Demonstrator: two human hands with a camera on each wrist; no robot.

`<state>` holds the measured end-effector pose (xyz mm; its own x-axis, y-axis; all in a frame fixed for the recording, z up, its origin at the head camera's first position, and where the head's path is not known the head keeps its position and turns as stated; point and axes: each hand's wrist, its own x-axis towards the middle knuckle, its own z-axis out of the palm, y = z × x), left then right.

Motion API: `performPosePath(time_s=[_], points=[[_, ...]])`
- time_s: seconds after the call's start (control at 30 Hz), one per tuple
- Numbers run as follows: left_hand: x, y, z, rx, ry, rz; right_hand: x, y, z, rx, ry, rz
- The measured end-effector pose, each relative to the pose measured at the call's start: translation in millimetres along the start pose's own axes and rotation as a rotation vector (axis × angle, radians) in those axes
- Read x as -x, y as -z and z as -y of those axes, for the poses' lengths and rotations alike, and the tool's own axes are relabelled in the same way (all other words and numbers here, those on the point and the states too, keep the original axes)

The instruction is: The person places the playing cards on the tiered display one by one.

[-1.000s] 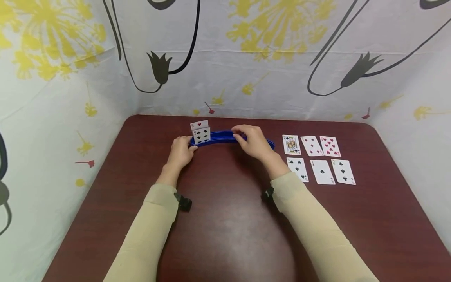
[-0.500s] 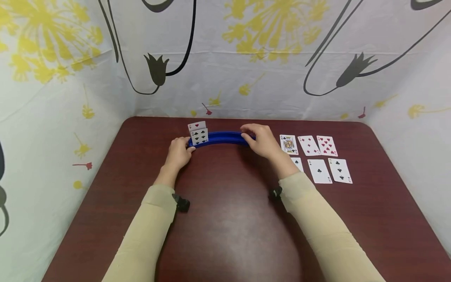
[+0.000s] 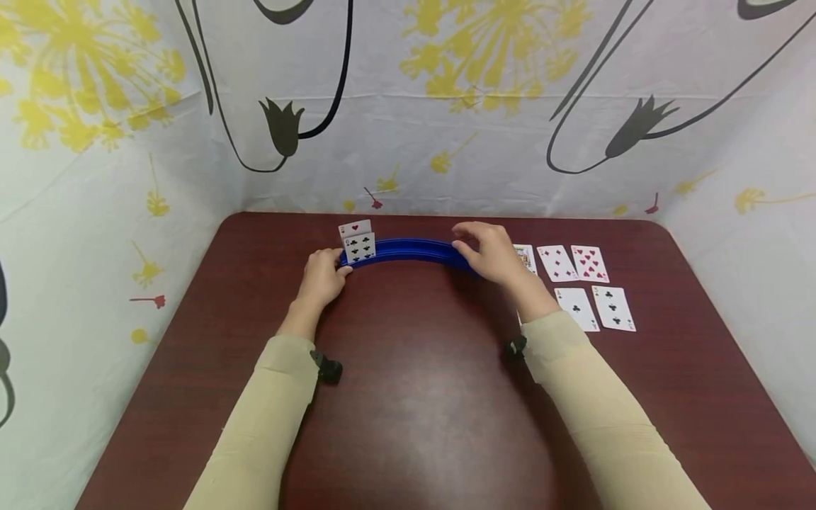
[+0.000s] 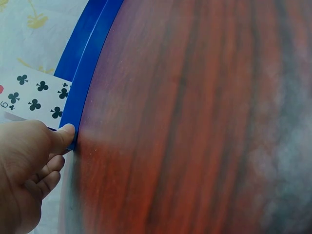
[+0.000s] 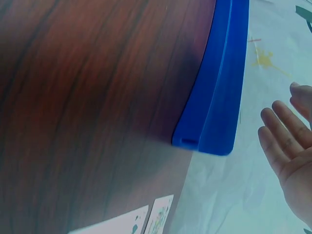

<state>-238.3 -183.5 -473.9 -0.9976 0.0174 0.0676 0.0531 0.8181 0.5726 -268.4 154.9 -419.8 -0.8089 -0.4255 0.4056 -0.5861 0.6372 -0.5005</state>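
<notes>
A curved blue card holder (image 3: 411, 249) stands near the back of the table. My left hand (image 3: 321, 276) pinches its left end, thumb on the front edge in the left wrist view. Beside that hand, a six of clubs (image 3: 360, 248) stands in the holder with a heart card (image 3: 355, 228) rising behind it. My right hand (image 3: 491, 251) hovers by the holder's right end, overlapping it in the head view. In the right wrist view its fingers (image 5: 278, 136) are loosely bent, apart from the holder, with nothing in them.
Right of the holder lie face-up playing cards: a king (image 3: 527, 256) partly behind my right hand, a diamond card (image 3: 557, 263), a heart card (image 3: 589, 263), an ace of clubs (image 3: 576, 306) and a three of clubs (image 3: 613, 307). My right forearm mostly hides another card. Patterned cloth (image 3: 408, 163) hangs behind the table.
My right hand has moved right along the holder to its right end, now covering part of the king and the card below it. My left hand keeps its grip; the view has shifted slightly.
</notes>
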Motion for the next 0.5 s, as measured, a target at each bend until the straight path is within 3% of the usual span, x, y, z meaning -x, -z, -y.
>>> performPosePath(time_s=[0.5], points=[[0.0,-1.2,1.2,-0.003,-0.012,-0.004,11.4,20,-19,0.040,-0.097,0.043]])
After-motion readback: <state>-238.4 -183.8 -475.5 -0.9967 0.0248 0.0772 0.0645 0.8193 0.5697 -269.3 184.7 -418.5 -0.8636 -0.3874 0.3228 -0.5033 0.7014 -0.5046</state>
